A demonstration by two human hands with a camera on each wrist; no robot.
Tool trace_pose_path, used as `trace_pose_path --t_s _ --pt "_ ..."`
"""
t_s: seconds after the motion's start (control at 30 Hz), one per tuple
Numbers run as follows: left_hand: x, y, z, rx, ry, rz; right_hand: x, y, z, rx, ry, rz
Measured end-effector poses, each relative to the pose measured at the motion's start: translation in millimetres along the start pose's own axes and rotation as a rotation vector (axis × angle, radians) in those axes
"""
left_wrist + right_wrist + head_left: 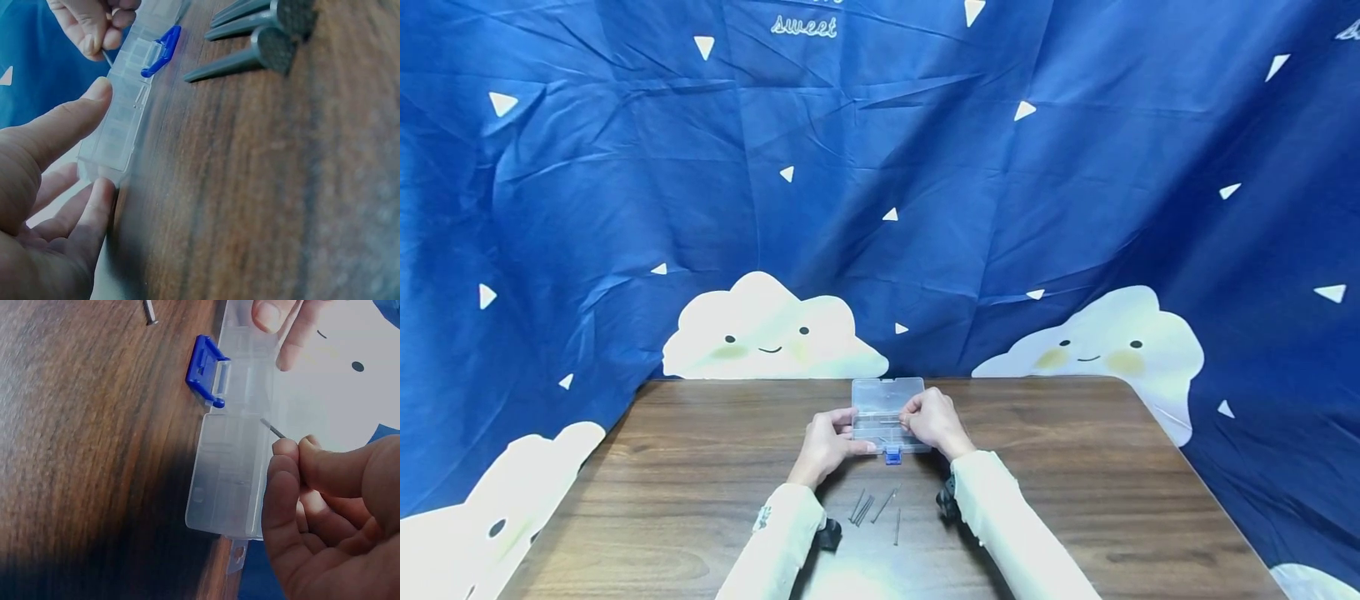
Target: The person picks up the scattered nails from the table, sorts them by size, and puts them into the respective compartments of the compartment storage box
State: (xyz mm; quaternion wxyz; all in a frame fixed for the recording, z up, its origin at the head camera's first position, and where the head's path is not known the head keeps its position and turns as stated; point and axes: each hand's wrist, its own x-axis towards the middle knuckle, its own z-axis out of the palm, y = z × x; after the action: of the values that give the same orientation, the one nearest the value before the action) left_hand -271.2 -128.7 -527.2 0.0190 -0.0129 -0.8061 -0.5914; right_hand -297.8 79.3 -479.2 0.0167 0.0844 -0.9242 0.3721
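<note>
A clear plastic box [212,469] with a blue latch [203,372] on its front stands on the wooden table, its lid [887,393] raised at the back. My left hand [826,446] holds the box at its left end, thumb along the front and fingers at the side. Between thumb and forefinger, my right hand [934,419] pinches a thin grey nail [272,429] over the box's right part. One end of that nail points into the box; the fingers hide the other. Inside, thin pieces [887,422] show faintly through the plastic.
Several grey nails [864,509] lie on the table [700,500] between the forearms, in front of the box. Their flat heads show large in the left wrist view. A blue cloth [925,167] with cloud and triangle prints hangs behind the table's far edge.
</note>
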Motion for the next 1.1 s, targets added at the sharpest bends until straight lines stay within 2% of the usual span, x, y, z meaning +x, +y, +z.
trace_pose_path --t_s 0.47,0.77,1.1 --pt "-0.4 0.7 0.8 0.033 0.001 -0.001 -3.9 -1 -3 0.069 -0.016 0.022" --pt "0.1 -0.8 0.3 0.029 0.01 -0.001 -15.2 0 -4 0.042 -0.026 -0.037" --pt "0.9 -2.6 0.1 0.02 0.01 0.004 -36.1 1 -4 0.006 -0.033 -0.094"
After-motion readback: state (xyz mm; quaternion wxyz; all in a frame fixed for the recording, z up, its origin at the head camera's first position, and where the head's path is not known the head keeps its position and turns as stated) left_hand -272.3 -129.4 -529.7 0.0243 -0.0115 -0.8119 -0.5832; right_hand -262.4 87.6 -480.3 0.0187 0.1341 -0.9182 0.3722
